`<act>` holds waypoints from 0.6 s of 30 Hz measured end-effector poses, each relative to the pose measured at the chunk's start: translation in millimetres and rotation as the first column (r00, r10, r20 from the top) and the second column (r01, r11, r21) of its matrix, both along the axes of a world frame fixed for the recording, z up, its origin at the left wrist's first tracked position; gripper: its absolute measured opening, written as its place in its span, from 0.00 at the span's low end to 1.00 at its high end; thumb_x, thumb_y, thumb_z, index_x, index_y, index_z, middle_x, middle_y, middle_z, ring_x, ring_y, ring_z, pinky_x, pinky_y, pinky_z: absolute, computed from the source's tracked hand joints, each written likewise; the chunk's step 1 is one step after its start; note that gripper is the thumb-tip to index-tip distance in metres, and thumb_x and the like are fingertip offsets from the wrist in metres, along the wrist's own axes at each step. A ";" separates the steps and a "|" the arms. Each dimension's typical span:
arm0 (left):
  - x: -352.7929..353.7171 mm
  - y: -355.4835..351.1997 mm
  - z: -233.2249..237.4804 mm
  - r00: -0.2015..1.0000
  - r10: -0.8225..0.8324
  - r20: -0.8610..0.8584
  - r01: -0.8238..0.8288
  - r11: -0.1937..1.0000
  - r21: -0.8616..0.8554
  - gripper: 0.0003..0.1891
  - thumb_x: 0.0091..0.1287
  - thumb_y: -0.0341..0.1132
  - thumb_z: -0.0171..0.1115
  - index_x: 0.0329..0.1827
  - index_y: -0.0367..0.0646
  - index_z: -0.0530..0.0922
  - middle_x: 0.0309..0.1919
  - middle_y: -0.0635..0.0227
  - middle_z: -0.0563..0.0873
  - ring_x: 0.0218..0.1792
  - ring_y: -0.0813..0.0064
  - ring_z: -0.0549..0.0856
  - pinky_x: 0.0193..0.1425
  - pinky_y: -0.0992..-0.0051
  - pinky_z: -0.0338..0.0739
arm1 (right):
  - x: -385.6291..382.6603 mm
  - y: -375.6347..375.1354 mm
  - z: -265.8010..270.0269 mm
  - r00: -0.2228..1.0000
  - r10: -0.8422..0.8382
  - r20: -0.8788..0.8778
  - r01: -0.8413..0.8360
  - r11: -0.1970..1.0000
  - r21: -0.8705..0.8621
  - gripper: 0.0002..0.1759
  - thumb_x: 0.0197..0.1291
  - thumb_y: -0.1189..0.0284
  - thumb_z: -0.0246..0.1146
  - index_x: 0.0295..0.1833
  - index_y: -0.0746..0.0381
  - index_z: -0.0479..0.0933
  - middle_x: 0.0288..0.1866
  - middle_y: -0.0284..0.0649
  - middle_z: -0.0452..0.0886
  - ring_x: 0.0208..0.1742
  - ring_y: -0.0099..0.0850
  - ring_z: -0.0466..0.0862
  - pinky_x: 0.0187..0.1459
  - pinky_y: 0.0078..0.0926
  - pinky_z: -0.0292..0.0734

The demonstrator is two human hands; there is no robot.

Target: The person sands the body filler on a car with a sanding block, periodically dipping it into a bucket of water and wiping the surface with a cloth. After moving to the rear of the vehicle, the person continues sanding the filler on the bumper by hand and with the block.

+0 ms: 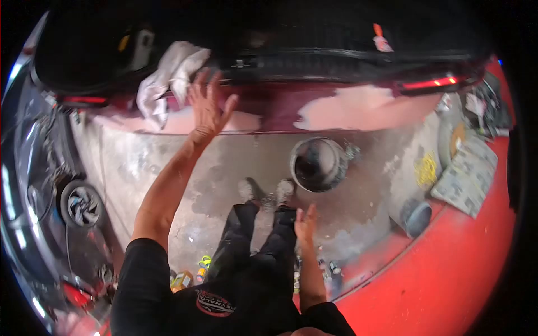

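Observation:
My left hand (208, 107) is stretched forward over the rear of a dark red car (274, 106), fingers spread and holding nothing. Right beside its fingertips a whitish cloth (168, 81) hangs over the car's rear edge. Pale pinkish patches (358, 109) cover parts of the dark red paint below that edge. Lower down, my right hand (305, 224) hangs by my right leg with its fingers apart and nothing in them. A round bucket (318, 164) with a dark inside stands on the floor in front of my feet.
On the left stands another dark car (33, 168), its wheel (82, 203) near the floor area. To the right are a grey bucket (416, 217), a yellow coiled cord (426, 169) and a stained board (468, 176). Small bottles and boxes (182, 280) lie behind my legs.

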State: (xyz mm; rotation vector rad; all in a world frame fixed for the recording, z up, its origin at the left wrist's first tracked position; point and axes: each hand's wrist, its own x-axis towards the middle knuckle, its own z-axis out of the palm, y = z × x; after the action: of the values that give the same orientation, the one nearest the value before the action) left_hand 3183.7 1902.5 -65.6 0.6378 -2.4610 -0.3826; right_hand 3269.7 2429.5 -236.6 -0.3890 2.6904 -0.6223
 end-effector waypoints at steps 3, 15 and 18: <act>-21.5 6.8 -50.7 0.984 0.152 0.094 -0.149 0.988 -0.038 0.47 0.72 0.59 0.67 0.89 0.51 0.59 0.87 0.51 0.57 0.88 0.43 0.52 0.87 0.32 0.42 | -17.7 -58.0 3.7 0.967 0.007 -0.256 -0.051 0.985 -0.163 0.42 0.77 0.62 0.66 0.86 0.70 0.57 0.85 0.66 0.62 0.85 0.62 0.63 0.85 0.54 0.56; -23.4 11.2 -60.2 0.985 0.156 0.080 -0.145 0.982 -0.121 0.47 0.74 0.66 0.58 0.90 0.52 0.58 0.89 0.53 0.55 0.89 0.46 0.50 0.88 0.36 0.40 | -247.5 -248.6 139.2 0.918 0.021 -0.395 -0.092 0.983 -0.160 0.50 0.73 0.59 0.65 0.86 0.78 0.50 0.89 0.70 0.46 0.90 0.67 0.46 0.84 0.71 0.43; -26.7 12.2 -58.1 0.982 0.162 0.098 -0.150 0.981 -0.121 0.47 0.74 0.67 0.57 0.90 0.52 0.57 0.89 0.53 0.54 0.89 0.45 0.50 0.88 0.37 0.40 | -311.8 -249.3 135.6 0.837 0.056 -0.544 -0.071 0.997 -0.006 0.52 0.75 0.50 0.62 0.86 0.78 0.50 0.90 0.69 0.45 0.90 0.66 0.45 0.82 0.77 0.38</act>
State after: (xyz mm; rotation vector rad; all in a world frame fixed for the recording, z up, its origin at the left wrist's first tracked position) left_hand 3157.0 1914.7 -123.7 0.8158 -2.4919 -0.1489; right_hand 2957.9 2180.2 -101.0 -0.7619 3.1895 -0.5955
